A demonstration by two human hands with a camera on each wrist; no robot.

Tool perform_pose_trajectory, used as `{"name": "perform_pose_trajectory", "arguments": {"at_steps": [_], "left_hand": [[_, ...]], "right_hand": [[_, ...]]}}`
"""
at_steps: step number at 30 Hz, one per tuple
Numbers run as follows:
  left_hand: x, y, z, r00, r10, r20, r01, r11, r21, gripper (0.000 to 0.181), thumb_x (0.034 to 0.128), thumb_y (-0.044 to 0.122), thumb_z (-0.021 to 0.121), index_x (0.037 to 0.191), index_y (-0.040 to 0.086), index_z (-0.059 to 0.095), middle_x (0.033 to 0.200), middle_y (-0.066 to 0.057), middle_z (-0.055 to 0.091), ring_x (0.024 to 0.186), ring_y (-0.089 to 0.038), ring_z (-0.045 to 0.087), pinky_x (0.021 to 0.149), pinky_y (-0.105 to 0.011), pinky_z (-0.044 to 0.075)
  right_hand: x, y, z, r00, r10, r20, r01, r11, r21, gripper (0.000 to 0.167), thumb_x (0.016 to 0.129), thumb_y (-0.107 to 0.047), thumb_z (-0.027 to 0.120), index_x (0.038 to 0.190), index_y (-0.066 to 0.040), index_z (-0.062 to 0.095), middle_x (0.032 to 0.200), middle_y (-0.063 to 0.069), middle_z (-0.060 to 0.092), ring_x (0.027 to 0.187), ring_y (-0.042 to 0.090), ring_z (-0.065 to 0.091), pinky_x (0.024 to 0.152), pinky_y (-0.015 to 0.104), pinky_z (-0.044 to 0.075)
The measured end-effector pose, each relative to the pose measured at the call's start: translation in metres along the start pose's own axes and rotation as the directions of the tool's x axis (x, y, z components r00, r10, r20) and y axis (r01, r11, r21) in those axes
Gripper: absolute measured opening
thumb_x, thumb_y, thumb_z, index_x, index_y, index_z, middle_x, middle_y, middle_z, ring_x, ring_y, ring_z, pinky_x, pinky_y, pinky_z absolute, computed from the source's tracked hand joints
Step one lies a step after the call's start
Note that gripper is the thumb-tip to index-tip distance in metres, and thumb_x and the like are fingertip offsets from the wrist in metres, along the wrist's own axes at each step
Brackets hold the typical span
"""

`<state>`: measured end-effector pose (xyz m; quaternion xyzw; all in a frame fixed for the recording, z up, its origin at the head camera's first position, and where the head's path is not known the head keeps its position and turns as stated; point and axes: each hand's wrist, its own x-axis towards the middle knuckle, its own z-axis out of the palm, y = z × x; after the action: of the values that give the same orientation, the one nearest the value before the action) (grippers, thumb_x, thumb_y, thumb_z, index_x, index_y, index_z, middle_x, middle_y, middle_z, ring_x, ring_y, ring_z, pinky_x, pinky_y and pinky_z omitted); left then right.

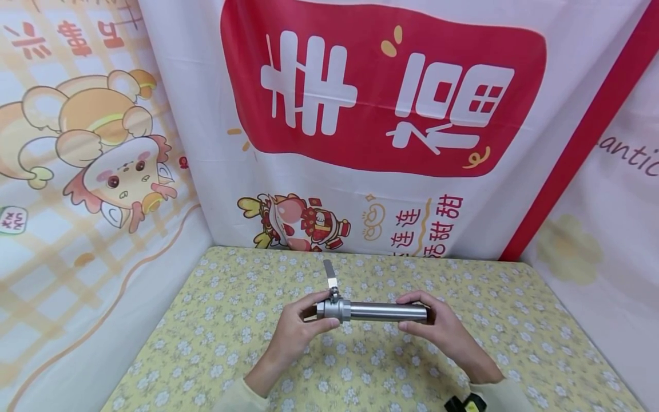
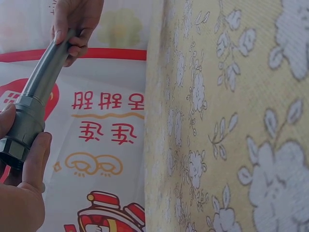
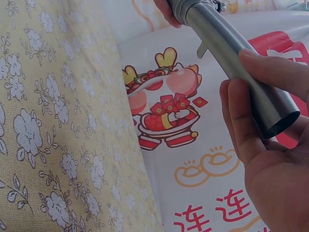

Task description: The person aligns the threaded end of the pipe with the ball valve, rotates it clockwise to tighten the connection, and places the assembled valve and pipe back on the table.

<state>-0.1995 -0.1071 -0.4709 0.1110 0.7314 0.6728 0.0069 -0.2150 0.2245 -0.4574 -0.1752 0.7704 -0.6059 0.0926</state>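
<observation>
A silver ball valve (image 1: 336,311) with a flat metal lever handle (image 1: 330,270) is joined end to end with a straight steel pipe (image 1: 383,312). In the head view the pair lies nearly level above the table. My left hand (image 1: 298,329) grips the valve body between thumb and fingers at its left end. Around the pipe's far right end, my right hand (image 1: 440,326) curls its thumb and fingers. The right wrist view shows the pipe's open round end (image 3: 284,123) beside the right palm. Whether the joint is threaded tight I cannot tell.
A yellow flowered cloth (image 1: 231,343) covers the table below the hands. Printed fabric walls surround it: a white and red back panel (image 1: 370,217), a cartoon panel on the left (image 1: 103,189) and a pale one on the right (image 1: 592,240). A black strap device (image 1: 465,403) sits at the right wrist.
</observation>
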Motion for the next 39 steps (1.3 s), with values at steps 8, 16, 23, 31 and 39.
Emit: {"name": "perform_pose_trajectory", "arguments": {"at_steps": [8, 16, 23, 31, 39], "left_hand": [[-0.0004, 0.001, -0.0003, 1.0, 0.001, 0.002, -0.001, 1.0, -0.002, 0.058, 0.0907, 0.017, 0.09, 0.145, 0.015, 0.071, 0.146, -0.018, 0.067, 0.113, -0.029, 0.071, 0.084, -0.028, 0.066], [-0.0006, 0.0016, -0.0007, 1.0, 0.006, -0.002, -0.006, 1.0, 0.007, 0.057, 0.0905, 0.017, 0.09, 0.144, 0.016, 0.072, 0.146, -0.017, 0.068, 0.113, -0.028, 0.07, 0.084, -0.028, 0.065], [-0.0008, 0.0016, -0.0004, 1.0, 0.006, 0.003, -0.006, 1.0, -0.004, 0.058, 0.0902, 0.017, 0.09, 0.145, 0.014, 0.071, 0.146, -0.019, 0.068, 0.113, -0.029, 0.071, 0.084, -0.028, 0.066], [-0.0006, 0.0007, 0.0, 1.0, 0.011, 0.003, -0.011, 1.0, 0.001, 0.057, 0.0906, 0.017, 0.09, 0.145, 0.014, 0.071, 0.146, -0.019, 0.068, 0.113, -0.029, 0.072, 0.084, -0.028, 0.066], [0.0003, 0.0, 0.0002, 1.0, 0.011, 0.009, -0.01, 1.0, -0.005, 0.057, 0.0907, 0.017, 0.09, 0.144, 0.014, 0.072, 0.145, -0.019, 0.068, 0.113, -0.029, 0.072, 0.083, -0.028, 0.066]], "right_hand": [[-0.0002, -0.0005, -0.0002, 1.0, 0.013, -0.009, -0.013, 1.0, -0.001, 0.045, 0.101, -0.018, 0.081, 0.139, -0.001, 0.062, 0.143, 0.026, 0.058, 0.111, 0.024, 0.073, 0.084, 0.035, 0.067], [-0.0002, -0.0019, -0.0002, 0.999, 0.044, -0.02, -0.044, 0.999, 0.003, 0.052, 0.102, -0.022, 0.079, 0.142, 0.005, 0.06, 0.142, 0.025, 0.06, 0.111, 0.023, 0.074, 0.086, 0.034, 0.066], [-0.0007, -0.0021, -0.0009, 0.998, 0.056, -0.025, -0.056, 0.998, -0.006, 0.045, 0.104, -0.025, 0.078, 0.14, -0.002, 0.065, 0.139, 0.024, 0.064, 0.11, 0.023, 0.074, 0.086, 0.034, 0.066], [-0.0007, -0.0031, 0.0005, 0.995, 0.087, -0.056, -0.087, 0.996, 0.007, 0.045, 0.103, -0.027, 0.079, 0.139, -0.002, 0.068, 0.141, 0.022, 0.066, 0.11, 0.023, 0.074, 0.088, 0.033, 0.066], [-0.0002, -0.0041, 0.0002, 0.993, 0.091, -0.074, -0.092, 0.996, -0.008, 0.04, 0.102, -0.027, 0.079, 0.135, -0.006, 0.072, 0.139, 0.02, 0.067, 0.106, 0.023, 0.074, 0.089, 0.036, 0.065]]}}
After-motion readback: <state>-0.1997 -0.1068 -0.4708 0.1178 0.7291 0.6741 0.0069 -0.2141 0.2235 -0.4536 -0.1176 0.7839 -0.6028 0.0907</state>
